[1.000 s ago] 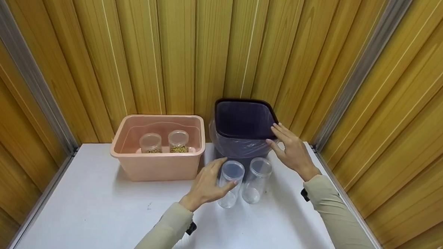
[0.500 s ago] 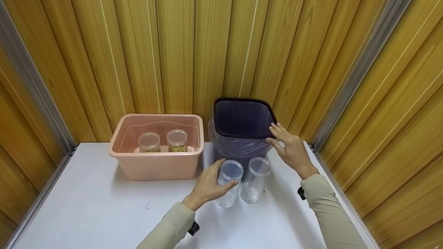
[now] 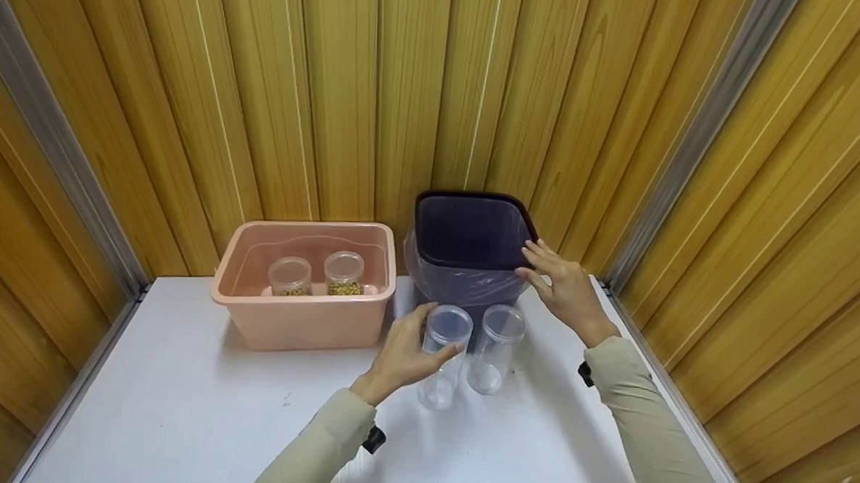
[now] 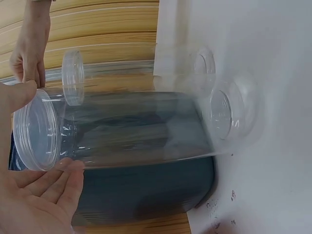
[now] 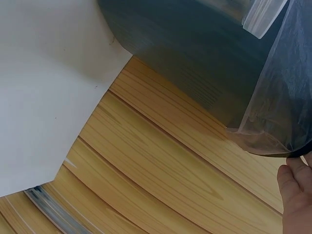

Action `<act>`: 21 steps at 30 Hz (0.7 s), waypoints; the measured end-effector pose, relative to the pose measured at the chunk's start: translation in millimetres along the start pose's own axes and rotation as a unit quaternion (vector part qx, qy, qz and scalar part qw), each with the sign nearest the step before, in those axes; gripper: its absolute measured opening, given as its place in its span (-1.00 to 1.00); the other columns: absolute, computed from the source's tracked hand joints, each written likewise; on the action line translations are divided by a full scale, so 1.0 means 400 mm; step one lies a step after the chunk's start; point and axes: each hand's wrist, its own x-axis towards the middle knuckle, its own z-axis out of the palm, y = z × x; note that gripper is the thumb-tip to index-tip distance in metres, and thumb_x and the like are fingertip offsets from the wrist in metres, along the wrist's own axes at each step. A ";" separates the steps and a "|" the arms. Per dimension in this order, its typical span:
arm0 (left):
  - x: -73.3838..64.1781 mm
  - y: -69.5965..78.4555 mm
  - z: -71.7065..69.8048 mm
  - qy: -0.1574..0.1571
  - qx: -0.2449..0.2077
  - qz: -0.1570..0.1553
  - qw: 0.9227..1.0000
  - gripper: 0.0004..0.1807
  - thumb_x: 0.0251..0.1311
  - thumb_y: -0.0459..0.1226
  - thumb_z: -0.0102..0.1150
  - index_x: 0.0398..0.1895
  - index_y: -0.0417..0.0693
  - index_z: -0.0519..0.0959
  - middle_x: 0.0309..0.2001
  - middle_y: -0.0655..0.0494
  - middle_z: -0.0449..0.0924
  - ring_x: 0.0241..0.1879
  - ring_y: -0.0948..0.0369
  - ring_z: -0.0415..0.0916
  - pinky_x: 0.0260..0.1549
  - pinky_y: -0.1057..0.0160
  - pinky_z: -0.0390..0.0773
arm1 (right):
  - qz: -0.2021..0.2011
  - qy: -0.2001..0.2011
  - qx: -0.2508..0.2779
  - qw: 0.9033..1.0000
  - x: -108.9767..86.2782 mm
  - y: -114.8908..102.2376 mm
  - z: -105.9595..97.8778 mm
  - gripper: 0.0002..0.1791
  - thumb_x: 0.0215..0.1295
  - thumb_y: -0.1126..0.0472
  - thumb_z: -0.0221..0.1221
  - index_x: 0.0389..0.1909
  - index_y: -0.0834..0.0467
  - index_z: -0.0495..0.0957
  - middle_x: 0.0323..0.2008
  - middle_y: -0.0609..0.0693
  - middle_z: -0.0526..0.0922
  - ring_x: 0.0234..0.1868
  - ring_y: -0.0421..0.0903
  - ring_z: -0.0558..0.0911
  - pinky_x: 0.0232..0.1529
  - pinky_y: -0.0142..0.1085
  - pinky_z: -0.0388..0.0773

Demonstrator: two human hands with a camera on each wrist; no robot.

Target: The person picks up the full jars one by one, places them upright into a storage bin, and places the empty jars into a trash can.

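Observation:
My left hand (image 3: 401, 353) grips a tall clear plastic jar (image 3: 449, 324) near its lid, thumb on one side and fingers on the other. In the left wrist view this jar (image 4: 141, 134) looks see-through, with nothing showing inside. A matching clear jar (image 3: 503, 332) stands upright just to its right. Behind both is a dark trash bin (image 3: 472, 281) lined with a clear plastic bag. My right hand (image 3: 567, 295) rests its fingertips at the bin's right rim, fingers fairly straight. The right wrist view shows those fingers (image 5: 294, 183) right at the rim.
Left of the bin sits a pink plastic tub (image 3: 303, 323). Inside it are two lidded clear jars, a left one (image 3: 290, 270) and a right one (image 3: 345, 267), with green beans in the bottom. The white table (image 3: 197, 420) meets wood-patterned walls (image 3: 407, 102).
The jar in my left hand has risen slightly, its base shifting a little toward me. My right hand has stayed at the bin rim.

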 end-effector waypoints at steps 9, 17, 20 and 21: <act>0.025 0.029 -0.036 0.010 0.013 0.017 1.000 -0.17 0.11 0.03 0.57 0.34 -0.28 0.54 0.05 -0.07 0.76 -0.09 0.10 0.70 -0.07 0.09 0.70 | 0.018 -0.011 -0.003 1.000 0.001 0.001 -0.004 -0.50 0.49 0.06 0.33 0.33 0.21 0.64 0.33 0.15 0.65 0.46 0.17 0.55 0.40 0.13 0.54; 0.058 0.063 -0.079 0.021 -0.007 0.034 0.999 -0.17 0.11 0.00 0.58 0.34 -0.32 0.53 -0.02 -0.05 0.78 -0.13 0.14 0.70 -0.14 0.17 0.70 | 0.017 -0.009 -0.004 1.000 -0.001 -0.001 -0.002 -0.50 0.48 0.06 0.34 0.31 0.23 0.65 0.33 0.15 0.66 0.45 0.19 0.56 0.37 0.17 0.55; 0.075 0.076 -0.099 0.038 -0.005 0.039 0.999 -0.18 0.10 0.01 0.57 0.32 -0.30 0.55 -0.05 -0.03 0.79 -0.12 0.11 0.69 -0.11 0.13 0.68 | 0.017 -0.006 -0.003 1.000 -0.002 -0.003 -0.001 -0.50 0.47 0.07 0.35 0.31 0.24 0.66 0.33 0.16 0.66 0.44 0.22 0.56 0.36 0.20 0.55; 0.080 0.080 -0.104 0.040 0.000 0.040 0.998 -0.18 0.09 0.02 0.57 0.32 -0.29 0.56 -0.05 -0.02 0.79 -0.11 0.11 0.70 -0.10 0.13 0.68 | 0.019 -0.006 -0.003 1.000 -0.002 -0.003 -0.001 -0.50 0.47 0.07 0.35 0.31 0.24 0.66 0.33 0.15 0.66 0.44 0.22 0.55 0.35 0.20 0.55</act>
